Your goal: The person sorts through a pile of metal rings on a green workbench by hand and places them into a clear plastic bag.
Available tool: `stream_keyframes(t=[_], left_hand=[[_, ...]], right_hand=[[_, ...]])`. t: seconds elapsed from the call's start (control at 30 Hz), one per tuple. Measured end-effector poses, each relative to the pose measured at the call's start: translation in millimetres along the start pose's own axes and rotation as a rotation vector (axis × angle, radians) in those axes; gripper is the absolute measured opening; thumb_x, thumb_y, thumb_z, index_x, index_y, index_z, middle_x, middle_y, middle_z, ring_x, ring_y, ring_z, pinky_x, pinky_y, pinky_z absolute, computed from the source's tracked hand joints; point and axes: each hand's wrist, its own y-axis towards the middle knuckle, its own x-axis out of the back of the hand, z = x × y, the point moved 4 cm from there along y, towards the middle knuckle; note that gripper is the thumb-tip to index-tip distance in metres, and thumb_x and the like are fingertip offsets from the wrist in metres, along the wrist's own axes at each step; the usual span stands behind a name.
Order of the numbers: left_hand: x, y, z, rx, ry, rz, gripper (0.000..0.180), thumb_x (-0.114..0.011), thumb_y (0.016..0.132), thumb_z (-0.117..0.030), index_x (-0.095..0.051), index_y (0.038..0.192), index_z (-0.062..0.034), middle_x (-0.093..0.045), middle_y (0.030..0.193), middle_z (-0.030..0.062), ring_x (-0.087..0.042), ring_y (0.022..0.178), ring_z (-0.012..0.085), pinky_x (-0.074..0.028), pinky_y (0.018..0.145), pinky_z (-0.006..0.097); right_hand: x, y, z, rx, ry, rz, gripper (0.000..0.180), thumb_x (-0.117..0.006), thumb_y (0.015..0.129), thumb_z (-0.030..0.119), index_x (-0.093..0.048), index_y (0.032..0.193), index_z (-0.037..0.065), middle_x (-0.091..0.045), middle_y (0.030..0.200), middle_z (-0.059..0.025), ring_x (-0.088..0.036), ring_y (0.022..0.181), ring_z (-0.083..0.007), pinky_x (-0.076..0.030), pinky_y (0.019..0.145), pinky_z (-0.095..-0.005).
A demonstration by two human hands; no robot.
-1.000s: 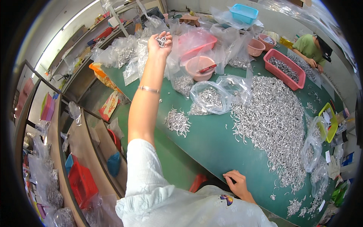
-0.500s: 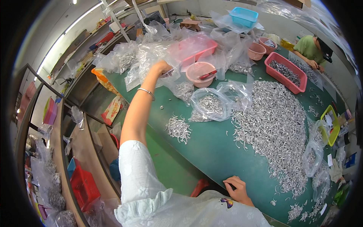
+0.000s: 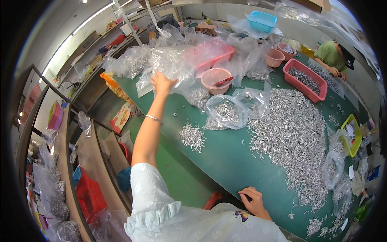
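Long green table (image 3: pixel 225 161), wooden shelving (image 3: pixel 76 161) alongside.

Pale short sleeve (image 3: pixel 150 189), thin, perhaps metal bracelet (image 3: pixel 153 118)

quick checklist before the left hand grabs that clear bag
1. Left hand at the clear plastic bag: ok, touching it.
2. Grip closed on the bag: cannot tell.
3. Right hand steady on the green table edge: ok.
4. Pink bowl clear of the reaching arm: ok, apart to the right.
5. Small pile of metal pieces out of the arm's way: ok.
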Motion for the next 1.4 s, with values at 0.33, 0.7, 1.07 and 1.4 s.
stream_keyframes(t=[0.33, 0.7, 1.07, 1.4], left_hand=[[-71, 44, 1, 0.27, -1.527, 0.385, 0.023, -0.053, 0.094, -0.016, -0.064, 0.092, 0.0037, -0.053, 0.064, 0.0018, -0.039, 0.046, 0.0092, -0.029, 0.043, 0.022], [74, 85, -76, -0.205, -1.526, 0.296, 0.02, -0.048, 0.093, -0.006, -0.061, 0.106, 0.0029, -0.059, 0.08, 0.0001, -0.045, 0.053, 0.0016, -0.03, 0.041, 0.017], [103, -143, -165, -0.077, -1.726, 0.478, 0.012, -0.052, 0.097, -0.007, -0.057, 0.104, 0.0019, -0.059, 0.086, 0.0057, -0.058, 0.071, 0.011, -0.052, 0.062, 0.022], [93, -381, -174, 0.016, -1.53, 1.035, 0.009, -0.052, 0.098, -0.012, -0.048, 0.091, -0.0086, -0.038, 0.062, -0.0056, -0.029, 0.045, 0.0014, -0.022, 0.037, 0.017]], right_hand=[[-4, 0, 1, -0.011, -0.024, -0.009, 0.007, -0.066, 0.08, -0.001, -0.069, 0.086, 0.0, -0.067, 0.085, -0.0125, -0.064, 0.077, -0.0264, -0.05, 0.07, -0.0341], [0, -5, -20, -0.01, 0.122, -0.051, 0.01, -0.064, 0.087, 0.009, -0.068, 0.092, 0.002, -0.068, 0.088, -0.0101, -0.064, 0.078, -0.0224, -0.05, 0.071, -0.0325], [42, 89, 118, -0.169, 0.936, -0.151, 0.055, -0.055, 0.097, 0.035, -0.039, 0.135, -0.001, -0.062, 0.108, -0.0142, -0.063, 0.084, -0.0172, -0.051, 0.074, -0.0294], [29, 42, 66, -0.715, 0.704, -0.092, 0.068, -0.065, 0.087, 0.048, -0.044, 0.128, -0.002, -0.054, 0.109, -0.0109, -0.055, 0.091, -0.0163, -0.046, 0.07, -0.0287]])
